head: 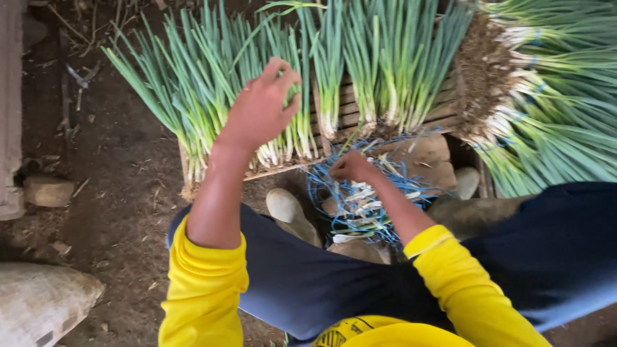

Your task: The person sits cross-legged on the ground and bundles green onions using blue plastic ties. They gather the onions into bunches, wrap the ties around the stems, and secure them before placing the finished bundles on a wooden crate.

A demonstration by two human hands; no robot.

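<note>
Green onions [212, 96] with white bulbs lie in a row on a wooden slat rack [347, 112]. My left hand [260, 109] rests over the onions at the left of the rack, fingers curled and spread on the stalks. Lower down, my right hand [352, 168] is closed around a tangle of blue string [360, 199] that lies between my knees. Both sleeves are yellow. A tied bundle of green onions [553, 103] with earthy roots lies at the right.
My boot [290, 213] stands on the dirt floor [122, 167] below the rack, another boot tip [466, 182] at the right. Stones [48, 191] and a pale sack [38, 302] lie at the left.
</note>
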